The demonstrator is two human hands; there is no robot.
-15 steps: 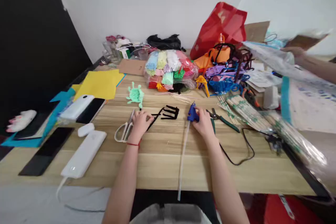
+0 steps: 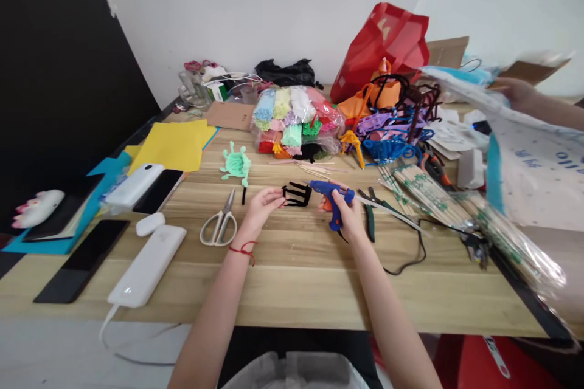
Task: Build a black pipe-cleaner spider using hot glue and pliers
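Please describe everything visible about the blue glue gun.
The blue glue gun looks plastic, with an orange trigger part. The right hand holds its handle in a closed grip, apparently just above the wooden table. Its nozzle points left, close to the black fuzzy piece in the left hand. A pale glue stick sticks out behind; a black cord trails from the handle.

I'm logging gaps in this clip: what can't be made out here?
Head view only.
Handle of the glue gun: wrapped by the right hand.
Left end of the black pipe-cleaner piece: behind fingers of the left hand.
Print on the plastic sheet: blurred, cut off by the right edge.
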